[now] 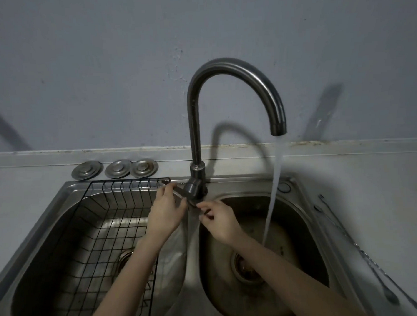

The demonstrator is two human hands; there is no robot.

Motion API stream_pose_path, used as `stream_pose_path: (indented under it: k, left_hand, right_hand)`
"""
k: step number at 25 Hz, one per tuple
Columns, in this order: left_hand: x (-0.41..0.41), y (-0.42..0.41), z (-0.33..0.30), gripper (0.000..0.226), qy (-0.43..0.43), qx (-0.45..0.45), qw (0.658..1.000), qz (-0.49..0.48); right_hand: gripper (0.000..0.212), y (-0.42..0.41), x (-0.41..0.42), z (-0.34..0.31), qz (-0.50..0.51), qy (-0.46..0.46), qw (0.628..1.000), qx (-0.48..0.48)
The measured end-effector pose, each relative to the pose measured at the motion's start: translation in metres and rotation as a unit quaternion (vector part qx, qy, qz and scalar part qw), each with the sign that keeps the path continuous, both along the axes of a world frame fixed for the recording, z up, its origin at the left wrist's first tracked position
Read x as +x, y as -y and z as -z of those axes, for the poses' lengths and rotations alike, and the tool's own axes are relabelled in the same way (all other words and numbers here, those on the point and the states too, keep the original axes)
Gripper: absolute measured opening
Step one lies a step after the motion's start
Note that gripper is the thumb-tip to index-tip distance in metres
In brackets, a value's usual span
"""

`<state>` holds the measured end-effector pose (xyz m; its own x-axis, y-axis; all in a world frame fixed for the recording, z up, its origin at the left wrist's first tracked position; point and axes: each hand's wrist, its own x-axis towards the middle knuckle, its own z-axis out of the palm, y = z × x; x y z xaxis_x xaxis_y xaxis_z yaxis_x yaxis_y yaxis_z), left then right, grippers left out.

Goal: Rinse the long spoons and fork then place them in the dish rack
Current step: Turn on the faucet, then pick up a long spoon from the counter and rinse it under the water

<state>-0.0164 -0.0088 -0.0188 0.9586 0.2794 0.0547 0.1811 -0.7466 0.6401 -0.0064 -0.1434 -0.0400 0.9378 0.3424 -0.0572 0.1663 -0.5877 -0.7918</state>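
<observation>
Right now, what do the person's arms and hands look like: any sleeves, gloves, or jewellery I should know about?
Both forearms are bare up to the frame's bottom edge; no sleeve shows. The left hand and right hand wear no gloves. No rings, watch or bracelet can be seen on the fingers or wrists, though the dim light could hide small details. No markings show on either arm.

The faucet (223,70) is dark brushed metal with a dull sheen; the double sink (306,201) is scuffed, satiny stainless steel; the dish rack (105,223) is thin matt black wire; three shiny metal discs (115,169) rest on the smooth pale surface (368,166).
</observation>
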Motion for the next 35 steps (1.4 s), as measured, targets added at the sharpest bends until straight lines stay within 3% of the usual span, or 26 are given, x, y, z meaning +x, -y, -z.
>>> stream_pose_path:
  k: [5, 11, 18, 26, 30, 35]
  left_hand:
    - [-0.017, 0.057, 0.009, 0.021, -0.026, -0.014, 0.994, 0.108]
    - [-0.024, 0.137, 0.014, 0.019, -0.054, -0.008, 0.975, 0.217]
    - [-0.021, 0.260, 0.026, 0.026, -0.075, 0.037, 0.950, 0.301]
    - [-0.015, 0.345, 0.050, 0.028, -0.172, 0.016, 0.948, 0.266]
    - [-0.013, 0.352, 0.056, 0.027, -0.199, 0.000, 0.942, 0.271]
    - [-0.013, 0.355, 0.056, 0.032, -0.219, -0.089, 0.943, 0.235]
  right_hand:
    - [0.027, 0.056, -0.033, 0.007, 0.036, -0.020, 0.999, -0.026]
    - [0.020, 0.142, -0.053, 0.010, 0.142, -0.033, 0.989, -0.027]
    - [0.021, 0.256, -0.054, 0.013, 0.247, -0.014, 0.961, -0.124]
    - [0.028, 0.316, -0.041, 0.035, 0.208, -0.057, 0.942, -0.257]
    - [0.024, 0.322, -0.035, 0.043, 0.196, -0.054, 0.941, -0.270]
    - [0.023, 0.324, -0.031, 0.043, 0.205, -0.061, 0.942, -0.257]
